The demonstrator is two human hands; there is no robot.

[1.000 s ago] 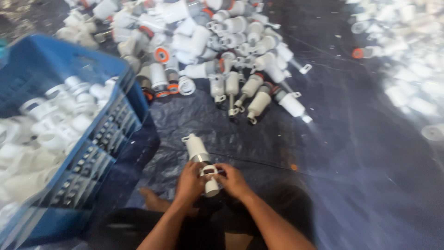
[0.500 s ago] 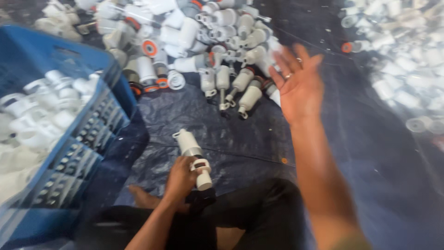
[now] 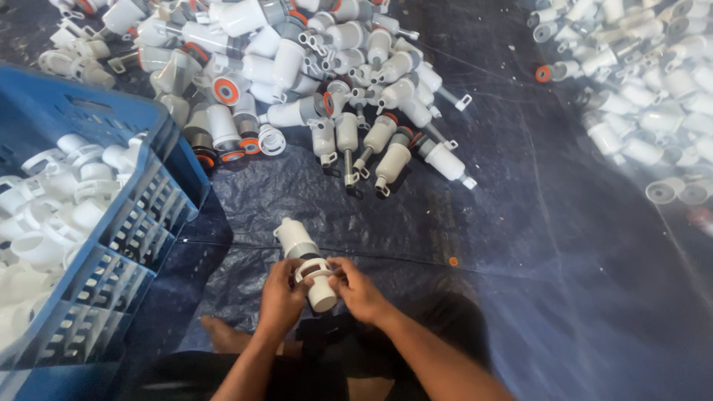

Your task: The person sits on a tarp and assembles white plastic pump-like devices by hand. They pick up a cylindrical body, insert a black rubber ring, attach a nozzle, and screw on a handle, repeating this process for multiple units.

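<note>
Both hands meet low in the middle of the head view around a white plastic cylinder part [image 3: 303, 256]. My left hand [image 3: 281, 299] grips its lower body from the left. My right hand [image 3: 358, 289] pinches a white ring clip [image 3: 313, 270] around the part's neck. The part points up and to the left, over a dark blue tarp [image 3: 520, 245]. A large pile of similar white and grey parts with orange rings [image 3: 297, 67] lies ahead of my hands.
A blue plastic crate [image 3: 134, 230] filled with white ring clips stands at the left. A second heap of white parts [image 3: 646, 82] lies at the upper right under clear plastic. My bare foot [image 3: 223, 334] and dark-clothed legs are below the hands.
My right hand, which was raised toward the pile half a second ago, has come back down onto the part. The left hand has kept hold of the part throughout.
</note>
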